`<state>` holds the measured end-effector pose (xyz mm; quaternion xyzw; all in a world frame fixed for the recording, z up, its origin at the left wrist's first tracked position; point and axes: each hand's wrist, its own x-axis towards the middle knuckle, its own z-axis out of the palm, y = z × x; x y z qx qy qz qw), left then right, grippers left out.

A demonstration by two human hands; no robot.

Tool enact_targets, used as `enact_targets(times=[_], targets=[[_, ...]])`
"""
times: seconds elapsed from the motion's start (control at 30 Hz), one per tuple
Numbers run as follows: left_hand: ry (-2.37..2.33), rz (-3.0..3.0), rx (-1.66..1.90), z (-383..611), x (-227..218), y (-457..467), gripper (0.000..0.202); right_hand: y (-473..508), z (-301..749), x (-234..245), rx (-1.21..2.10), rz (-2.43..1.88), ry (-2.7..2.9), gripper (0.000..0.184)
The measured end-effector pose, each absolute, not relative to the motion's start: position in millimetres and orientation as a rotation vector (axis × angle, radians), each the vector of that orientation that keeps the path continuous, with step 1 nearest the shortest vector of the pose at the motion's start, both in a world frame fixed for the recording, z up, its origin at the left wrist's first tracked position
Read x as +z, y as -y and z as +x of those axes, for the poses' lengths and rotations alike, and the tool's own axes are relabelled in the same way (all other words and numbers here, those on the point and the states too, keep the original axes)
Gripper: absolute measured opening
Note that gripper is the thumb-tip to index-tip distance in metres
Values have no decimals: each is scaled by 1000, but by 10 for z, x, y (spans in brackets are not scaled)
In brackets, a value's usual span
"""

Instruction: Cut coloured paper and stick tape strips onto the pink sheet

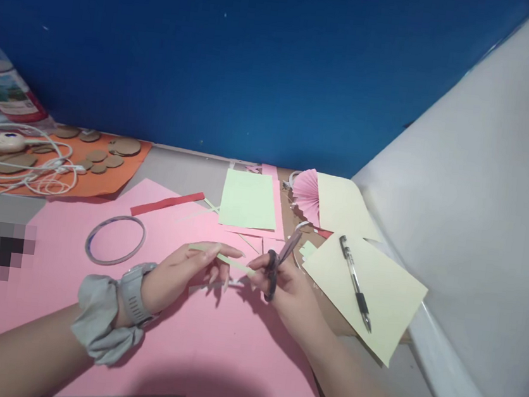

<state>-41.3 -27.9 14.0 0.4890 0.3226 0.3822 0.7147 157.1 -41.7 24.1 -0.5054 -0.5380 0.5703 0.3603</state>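
A narrow pale green paper strip [233, 262] runs between my two hands above a large pink paper sheet [222, 359]. My left hand [194, 270] pinches the strip near its left end between thumb and fingers. At the other end, the fingers of my right hand [285, 287] touch the strip. That hand also holds a pair of dark scissors [281, 261], with fingers at the loops and the blades pointing up and away from the strip. Below the hands, a thin pale piece [236, 282] shows, partly hidden by the fingers.
A tape roll [115, 241] and red strip [167, 204] lie left. Behind are a green sheet [249, 200] and pink paper fan [307, 196]. A pen [355, 282] rests on cream paper [391, 302] at right. White cables [32, 178] cross orange paper [124, 173]. A blue wall [260, 64] stands behind.
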Motion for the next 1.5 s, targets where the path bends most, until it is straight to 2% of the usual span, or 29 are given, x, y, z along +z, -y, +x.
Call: enact_targets(times=[0.17, 0.33, 0.37, 0.47, 0.5, 0.57, 0.67, 0.77, 0.93, 1.07, 1.2, 1.3, 1.5], targets=[[-865, 1171, 981, -390, 154, 273, 40, 377, 1625, 287, 1361, -1330, 1404, 17], [-1009, 1591, 899, -420, 170, 266, 35, 351, 1680, 263, 1356, -1332, 1335, 20], [-1041, 1727, 857, -432, 167, 262, 39, 352, 1680, 262, 1372, -1320, 1324, 20], [-1063, 2044, 688, -476, 126, 236, 85, 370, 1667, 298, 1453, -1274, 1341, 17], [-1050, 2115, 644, -494, 104, 220, 94, 381, 1662, 321, 1497, -1257, 1363, 17], [-1028, 2234, 582, -537, 59, 175, 97, 410, 1654, 370, 1612, -1222, 1430, 15], [-973, 2339, 522, -618, 41, 80, 92, 460, 1643, 412, 1802, -1179, 1543, 10], [-874, 2295, 542, -703, 102, -5, 78, 496, 1615, 396, 1829, -1187, 1607, 11], [-708, 1813, 651, -777, 203, -40, 34, 460, 1585, 340, 1623, -1341, 1494, 18], [-741, 1727, 612, -747, 199, -2, 34, 397, 1620, 329, 1484, -1430, 1466, 19], [-813, 1632, 527, -694, 190, 30, 26, 380, 1644, 308, 1398, -1470, 1524, 12], [-841, 1676, 512, -676, 185, 30, 27, 373, 1655, 279, 1378, -1498, 1565, 7], [-860, 1677, 519, -688, 159, 26, 27, 323, 1738, 238, 1292, -1523, 1483, 13]])
